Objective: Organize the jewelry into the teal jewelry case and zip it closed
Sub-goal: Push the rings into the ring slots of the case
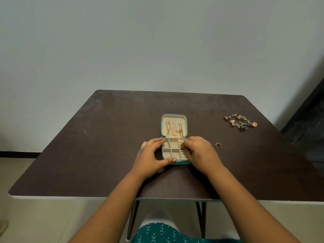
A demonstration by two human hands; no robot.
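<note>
Left grip (150, 155) clasps the open teal case (174, 137); right grip (198, 151) pinches gold jewelry (182, 144) inside.

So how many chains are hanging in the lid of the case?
3, side by side in the open lid: left chain, middle chain, right chain. None looks hidden.

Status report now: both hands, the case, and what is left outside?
Left hand grips open teal jewelry case. Right hand pinches gold piece over tray. Gold ring, mixed earring pile outside.
</note>
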